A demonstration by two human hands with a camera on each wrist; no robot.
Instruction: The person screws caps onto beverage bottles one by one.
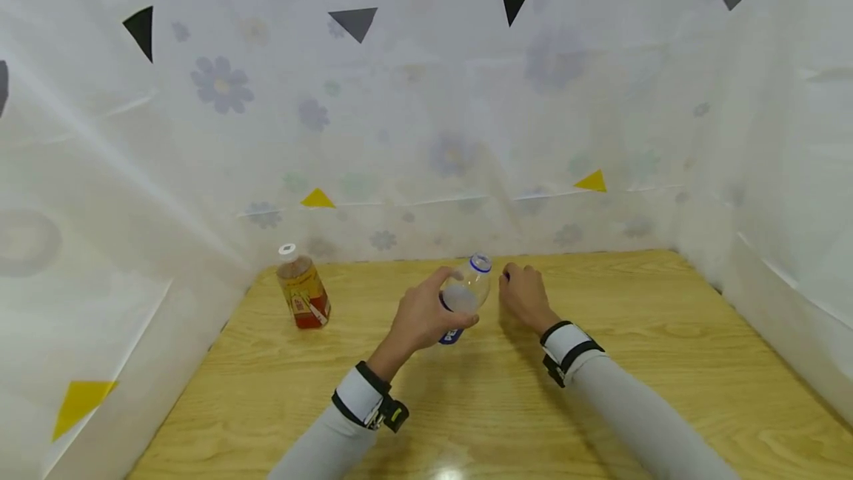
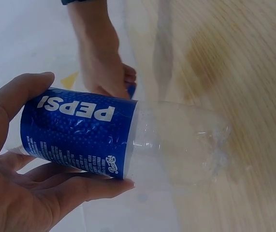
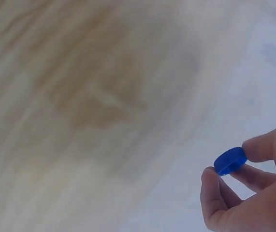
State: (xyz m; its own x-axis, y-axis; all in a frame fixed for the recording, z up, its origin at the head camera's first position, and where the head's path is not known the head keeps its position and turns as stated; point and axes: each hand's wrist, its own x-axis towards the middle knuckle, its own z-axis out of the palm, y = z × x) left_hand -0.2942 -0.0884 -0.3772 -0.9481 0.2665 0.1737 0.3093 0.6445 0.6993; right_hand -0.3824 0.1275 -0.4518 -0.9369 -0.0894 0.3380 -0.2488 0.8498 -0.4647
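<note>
My left hand [image 1: 420, 315] grips a clear plastic Pepsi bottle [image 1: 472, 292] around its blue label. The bottle's mouth is uncapped and it leans to the right in the head view. In the left wrist view the label [image 2: 79, 133] and the clear bottom part [image 2: 186, 142] show plainly. To the right of the bottle, apart from it, my right hand [image 1: 524, 295] pinches a blue bottle cap [image 3: 230, 161] between thumb and fingers. The cap is mostly hidden by the hand in the head view.
A bottle of reddish-brown drink [image 1: 303, 293] with a white cap stands at the left rear of the wooden table [image 1: 640, 361]. White flowered sheeting [image 1: 400, 117] closes off the back and both sides, with black, grey and yellow triangles on it.
</note>
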